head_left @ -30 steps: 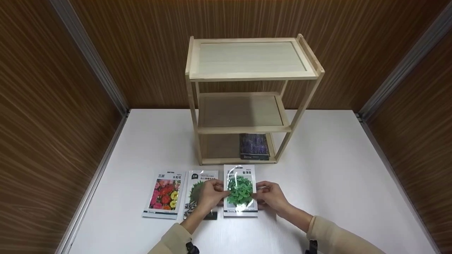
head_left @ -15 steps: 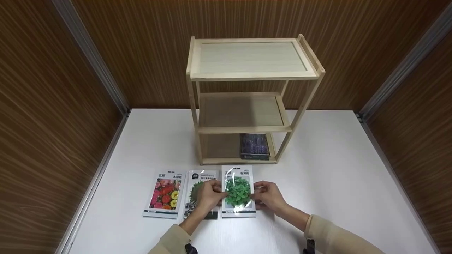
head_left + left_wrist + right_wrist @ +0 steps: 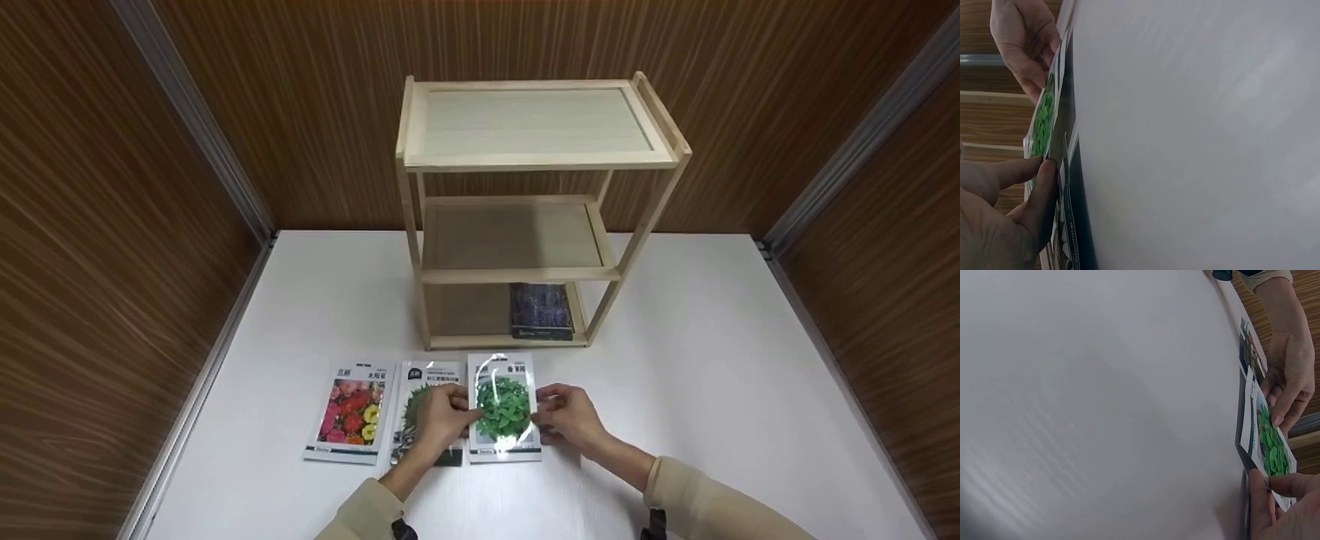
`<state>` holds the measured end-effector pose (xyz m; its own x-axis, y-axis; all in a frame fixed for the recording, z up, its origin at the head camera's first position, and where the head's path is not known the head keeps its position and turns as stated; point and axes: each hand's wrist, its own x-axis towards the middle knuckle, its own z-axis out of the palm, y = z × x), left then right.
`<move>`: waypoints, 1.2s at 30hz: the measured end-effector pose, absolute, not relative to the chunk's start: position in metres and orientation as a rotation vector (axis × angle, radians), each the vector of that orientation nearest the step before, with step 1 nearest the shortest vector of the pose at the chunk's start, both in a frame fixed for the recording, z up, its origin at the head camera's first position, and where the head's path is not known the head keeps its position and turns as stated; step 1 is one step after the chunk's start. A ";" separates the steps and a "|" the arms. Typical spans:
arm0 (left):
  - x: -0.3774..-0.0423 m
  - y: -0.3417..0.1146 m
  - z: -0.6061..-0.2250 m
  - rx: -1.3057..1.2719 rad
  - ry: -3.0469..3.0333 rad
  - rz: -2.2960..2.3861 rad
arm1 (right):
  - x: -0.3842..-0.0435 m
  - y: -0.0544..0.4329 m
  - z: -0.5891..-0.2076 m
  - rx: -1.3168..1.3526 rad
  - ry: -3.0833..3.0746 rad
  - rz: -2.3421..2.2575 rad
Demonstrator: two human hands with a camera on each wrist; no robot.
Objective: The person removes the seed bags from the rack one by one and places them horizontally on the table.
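A white seed packet with a green mint-like leafy plant is held between both hands just above the white table. My left hand pinches its left edge between thumb and fingers. At the opposite edge, my right hand pinches it the same way; in the right wrist view the packet tilts over the tabletop. Beneath the left hand lies a second seed packet with green foliage, partly covered. Farther left is a packet with red, pink and yellow flowers, flat on the table.
Behind the packets stands a three-tier wooden shelf. A dark packet with purple flowers lies on its bottom tier, at the right. Brown wood-grain panels enclose the white table at the back and sides.
The mint-like packet has shifted slightly left, toward the foliage packet, with both hands still pinching it. The other packets and the shelf have stayed put.
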<state>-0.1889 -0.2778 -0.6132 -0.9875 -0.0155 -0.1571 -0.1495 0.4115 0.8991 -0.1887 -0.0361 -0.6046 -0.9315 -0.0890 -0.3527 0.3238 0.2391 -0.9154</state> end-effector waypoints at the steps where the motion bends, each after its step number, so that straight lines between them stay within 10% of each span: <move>1: -0.189 -0.278 -0.613 -0.139 2.540 1.628 | -0.189 -0.036 -0.604 0.219 2.185 -1.742; 36: -0.189 -0.276 -0.620 -0.048 2.789 1.457 | -0.189 -0.034 -0.605 0.162 2.293 -1.616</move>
<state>-0.1888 -0.2765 -0.6197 -0.9995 -0.0298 -0.0092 -0.0246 0.5711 0.8205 -0.1895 -0.0337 -0.6049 -0.9390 -0.0955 -0.3304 0.2791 0.3497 -0.8943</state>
